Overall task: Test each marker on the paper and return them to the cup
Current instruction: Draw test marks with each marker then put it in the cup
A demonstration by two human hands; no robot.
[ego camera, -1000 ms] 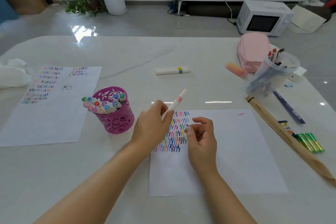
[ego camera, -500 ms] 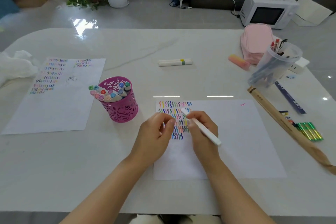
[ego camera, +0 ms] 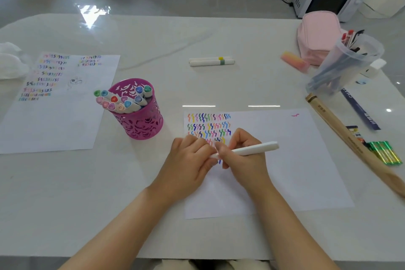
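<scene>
Grip, right hand (ego camera: 243,160): closed round the barrel of the white marker (ego camera: 252,149), fingers and thumb wrapped close to its left end. No slack is visible in the hold.
Grip, left hand (ego camera: 188,160): fingers curled, with the tips meeting the marker's left end and touching the right hand. It appears to pinch that end. Whether a cap sits under the fingers is hidden.
Marker attitude: nearly level over the paper (ego camera: 295,160), with the blunt end projecting to the right, clear of the right hand. The working end is buried between the two hands, so tip contact with the sheet cannot be told.
Paper: flat on the desk (ego camera: 219,39) beneath both hands. Rows of coloured squiggles fill its upper left corner, and the lowest of them are partly covered by the hands. One small pink mark sits near the upper right. The rest of the sheet is blank.
Cup (ego camera: 140,120): magenta, with a cut-out pattern, upright on the desk to the left of the paper and apart from both hands. A cluster of capped markers (ego camera: 122,101) leans out over its left rim.
Done, as judged: a good many colours are tested, going by the rows, and the cup is well stocked.
Outstanding, as judged: the marker in hand is not yet back in the cup. Two loose markers (ego camera: 211,61) lie side by side further back on the desk, outside the cup, and it cannot be told whether they have been tested.
Noted besides: a second sheet (ego camera: 54,105) bearing squiggles lies at the far left, and a clear tub of pens (ego camera: 346,63) stands at the right.
</scene>
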